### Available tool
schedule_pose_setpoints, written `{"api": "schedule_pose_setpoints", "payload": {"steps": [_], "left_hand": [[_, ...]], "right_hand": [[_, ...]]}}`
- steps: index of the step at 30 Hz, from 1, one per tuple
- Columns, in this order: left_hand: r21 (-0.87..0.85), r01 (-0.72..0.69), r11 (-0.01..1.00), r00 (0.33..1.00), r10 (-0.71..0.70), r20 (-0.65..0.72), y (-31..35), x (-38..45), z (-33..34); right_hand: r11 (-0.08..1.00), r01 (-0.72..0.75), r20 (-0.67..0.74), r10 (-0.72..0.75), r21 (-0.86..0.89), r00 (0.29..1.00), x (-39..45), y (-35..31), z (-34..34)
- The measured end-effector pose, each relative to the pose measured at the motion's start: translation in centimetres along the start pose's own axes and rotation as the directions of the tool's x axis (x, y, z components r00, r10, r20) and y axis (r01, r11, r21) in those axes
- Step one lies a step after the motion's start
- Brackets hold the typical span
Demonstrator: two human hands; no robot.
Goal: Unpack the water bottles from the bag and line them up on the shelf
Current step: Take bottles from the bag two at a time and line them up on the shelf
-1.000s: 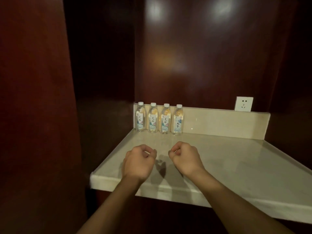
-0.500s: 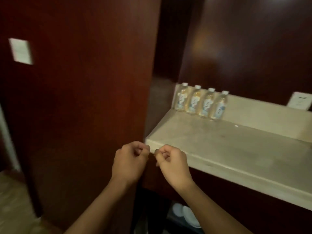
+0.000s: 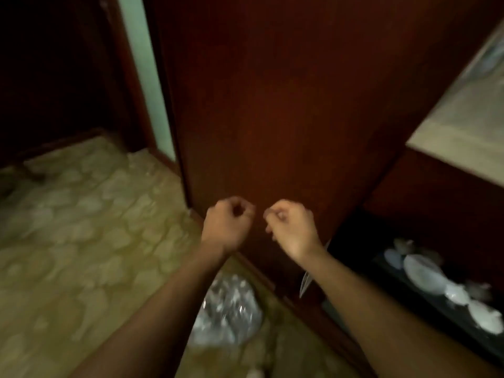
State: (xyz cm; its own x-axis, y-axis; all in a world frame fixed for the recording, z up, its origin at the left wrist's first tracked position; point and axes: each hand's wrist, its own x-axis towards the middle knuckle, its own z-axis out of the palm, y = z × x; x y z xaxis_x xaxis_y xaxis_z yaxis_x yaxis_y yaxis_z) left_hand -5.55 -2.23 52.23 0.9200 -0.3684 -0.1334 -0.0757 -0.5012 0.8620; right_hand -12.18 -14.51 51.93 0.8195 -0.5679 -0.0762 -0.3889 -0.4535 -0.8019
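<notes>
Left hand [image 3: 227, 223] and right hand [image 3: 291, 227] hover side by side, each curled into a loose empty fist, before a dark wood panel [image 3: 286, 105]. The crinkly clear bag [image 3: 229, 312] lies on the carpet [image 3: 81, 227] below; the shelf [image 3: 463, 124] is at right. No writing is legible.

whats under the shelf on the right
Under the shelf is a dark recess holding pale rounded items in a row, too blurred to identify. Its back is lost in shadow.

Left hand [image 3: 227, 225] and right hand [image 3: 291, 227] loosely fisted, empty.
</notes>
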Motion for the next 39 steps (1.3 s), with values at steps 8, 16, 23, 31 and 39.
{"api": "schedule_pose_setpoints", "payload": {"steps": [8, 16, 23, 31, 39], "left_hand": [[-0.079, 0.32, 0.944, 0.947, -0.32, 0.011, -12.8, 0.9, 1.3], [-0.099, 0.485, 0.869, 0.874, -0.486, 0.006, -21.5, 3.3, 6.3], [-0.252, 0.624, 0.74, 0.766, -0.643, 0.007, -32.9, 5.6, 13.0], [-0.253, 0.669, 0.699, 0.732, -0.679, 0.062, -45.0, 5.9, 20.0], [-0.349, 0.689, 0.635, 0.691, -0.721, 0.054, -54.8, 8.4, 25.8]], "right_hand": [[0.99, -0.138, 0.273, 0.142, -0.034, 0.952, 1.2, 7.5, 11.4], [0.978, -0.188, 0.429, 0.209, -0.09, 0.879, 5.4, 14.2, 19.1], [0.95, -0.272, 0.5, 0.312, -0.154, 0.807, 7.5, 24.5, 26.7], [0.913, -0.301, 0.532, 0.406, -0.277, 0.743, 6.9, 36.7, 37.2], [0.806, -0.235, 0.515, 0.54, -0.542, 0.666, 8.5, 49.0, 44.8]]}}
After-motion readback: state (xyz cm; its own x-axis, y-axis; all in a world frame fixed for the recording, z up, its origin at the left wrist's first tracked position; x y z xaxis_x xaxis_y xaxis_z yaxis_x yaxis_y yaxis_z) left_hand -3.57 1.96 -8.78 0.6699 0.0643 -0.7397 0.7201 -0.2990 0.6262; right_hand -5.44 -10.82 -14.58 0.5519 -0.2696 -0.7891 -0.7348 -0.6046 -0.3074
